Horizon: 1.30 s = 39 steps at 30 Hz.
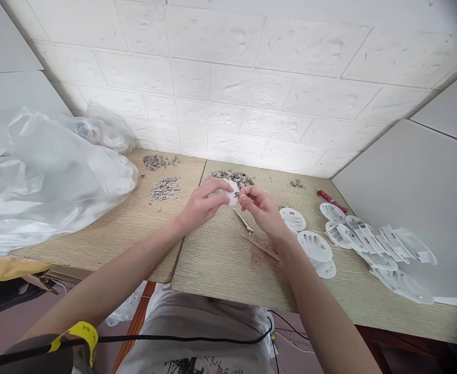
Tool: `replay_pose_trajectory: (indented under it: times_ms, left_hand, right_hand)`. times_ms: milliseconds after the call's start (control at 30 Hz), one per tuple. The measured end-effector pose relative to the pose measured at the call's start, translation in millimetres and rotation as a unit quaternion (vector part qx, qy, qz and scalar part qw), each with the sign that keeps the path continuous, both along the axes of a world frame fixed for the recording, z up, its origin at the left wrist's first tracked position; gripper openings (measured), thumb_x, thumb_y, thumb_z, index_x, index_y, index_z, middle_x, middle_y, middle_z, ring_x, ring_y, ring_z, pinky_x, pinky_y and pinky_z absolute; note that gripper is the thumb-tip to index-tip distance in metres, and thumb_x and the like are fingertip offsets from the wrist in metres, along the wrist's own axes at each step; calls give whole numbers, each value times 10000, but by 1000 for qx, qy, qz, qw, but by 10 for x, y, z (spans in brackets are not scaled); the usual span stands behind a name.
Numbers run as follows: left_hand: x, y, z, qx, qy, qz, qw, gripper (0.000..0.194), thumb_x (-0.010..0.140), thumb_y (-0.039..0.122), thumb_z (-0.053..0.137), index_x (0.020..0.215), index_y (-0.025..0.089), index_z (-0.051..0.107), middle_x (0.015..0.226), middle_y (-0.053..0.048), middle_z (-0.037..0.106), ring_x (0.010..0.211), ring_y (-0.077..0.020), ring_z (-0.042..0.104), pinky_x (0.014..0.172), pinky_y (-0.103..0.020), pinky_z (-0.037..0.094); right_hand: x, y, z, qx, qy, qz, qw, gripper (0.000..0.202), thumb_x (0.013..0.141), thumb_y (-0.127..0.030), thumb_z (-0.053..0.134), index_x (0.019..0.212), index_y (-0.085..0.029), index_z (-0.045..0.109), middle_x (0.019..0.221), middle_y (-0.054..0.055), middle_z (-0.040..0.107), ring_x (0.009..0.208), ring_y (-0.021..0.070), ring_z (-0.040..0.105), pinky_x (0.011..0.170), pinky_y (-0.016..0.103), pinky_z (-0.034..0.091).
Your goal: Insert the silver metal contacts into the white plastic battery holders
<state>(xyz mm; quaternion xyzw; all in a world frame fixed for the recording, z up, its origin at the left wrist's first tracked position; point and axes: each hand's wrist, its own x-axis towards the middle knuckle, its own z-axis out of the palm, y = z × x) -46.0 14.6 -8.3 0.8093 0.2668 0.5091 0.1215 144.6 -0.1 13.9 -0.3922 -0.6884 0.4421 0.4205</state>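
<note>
My left hand (206, 201) grips a round white plastic disc (232, 186) by its left side, above the middle of the table. At the disc's right edge, the thumb and fingers of my right hand (260, 206) are pinched round a small dark metal piece (236, 195), touching the disc or just in front of it. Behind the disc spreads a heap of small metal parts (244, 177), partly hidden by my left hand. Below my hands lie a pair of tweezers (244, 222) and a thin wooden stick (260, 246).
Several white plastic discs with metal clips (314, 245) lie at the right, with more stacked (372, 241) by the side panel. A red tool (331, 201) rests behind them. Metal parts form piles (166, 188) on the left, beside a large plastic bag (52, 176).
</note>
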Motion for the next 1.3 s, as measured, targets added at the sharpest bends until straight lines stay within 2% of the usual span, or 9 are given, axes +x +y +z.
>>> replay_pose_trajectory:
  times_ms: [167, 267, 400, 500, 600, 700, 900, 1167, 1300]
  left_hand:
    - [-15, 2, -19, -40, -24, -15, 999, 225, 879, 288, 550, 681, 226, 639, 1055, -88, 675, 1097, -221, 570, 980, -427, 426]
    - [-20, -2, -26, -33, -20, -14, 999, 226, 878, 275, 550, 676, 227, 638, 1055, -85, 675, 1102, -220, 576, 979, -426, 433]
    - [-12, -6, -22, 17, -17, -8, 1000, 223, 877, 208, 547, 668, 219, 624, 1034, -76, 681, 1079, -209, 598, 952, -408, 460]
    - [-2, 11, -22, 83, -3, 5, 997, 224, 878, 165, 540, 664, 200, 595, 1008, -68, 685, 1054, -192, 614, 898, -383, 502]
    - [2, 38, -33, 160, 3, 4, 987, 186, 866, 102, 541, 702, 182, 578, 1003, -72, 678, 1044, -181, 618, 857, -359, 528]
    - [-2, 53, -44, 194, 21, 6, 981, 169, 850, 46, 538, 745, 174, 573, 1010, -82, 669, 1046, -178, 617, 850, -345, 534]
    - [-15, 51, -48, 200, 44, 9, 979, 170, 841, 23, 535, 758, 169, 563, 1006, -92, 673, 1036, -179, 622, 843, -339, 539]
    - [-12, 58, -28, 198, 89, -18, 976, 184, 866, 55, 513, 741, 176, 568, 948, -75, 695, 995, -161, 643, 826, -304, 554]
    - [-27, 68, -21, 184, 100, -7, 978, 183, 878, 74, 503, 764, 185, 592, 962, -70, 697, 981, -157, 646, 823, -303, 552]
  right_hand:
    - [20, 10, -7, -3, -18, 7, 1000, 353, 851, -560, 550, 814, -209, 529, 718, -12, 460, 669, 132, 429, 614, 260, 382]
    - [16, 9, -2, 3, -15, 12, 1000, 346, 858, -549, 548, 809, -208, 526, 718, -21, 454, 662, 126, 423, 631, 262, 378]
    - [35, 16, 4, 19, -25, 17, 999, 354, 865, -552, 540, 802, -204, 520, 723, -18, 450, 663, 126, 416, 627, 266, 363]
    - [63, 26, -4, 38, -46, 25, 998, 349, 884, -543, 518, 811, -201, 518, 721, -17, 442, 649, 123, 398, 601, 263, 341]
    - [79, 28, -10, 68, -75, 25, 995, 290, 919, -475, 493, 832, -198, 517, 740, -12, 466, 645, 120, 404, 595, 262, 337]
    - [70, 20, -2, 115, -120, 3, 986, 227, 938, -386, 472, 816, -199, 505, 772, 1, 506, 672, 128, 439, 621, 271, 351]
    - [50, 16, -3, 157, -180, -13, 971, 182, 938, -294, 444, 786, -202, 485, 789, 13, 535, 681, 141, 470, 623, 278, 359]
    - [83, 31, -40, 195, -259, 24, 946, 160, 929, -224, 427, 779, -198, 476, 828, 36, 552, 753, 165, 503, 689, 298, 391]
    - [68, 11, -29, 190, -239, 10, 952, 116, 919, -217, 459, 817, -196, 511, 827, 27, 570, 731, 152, 519, 660, 286, 405]
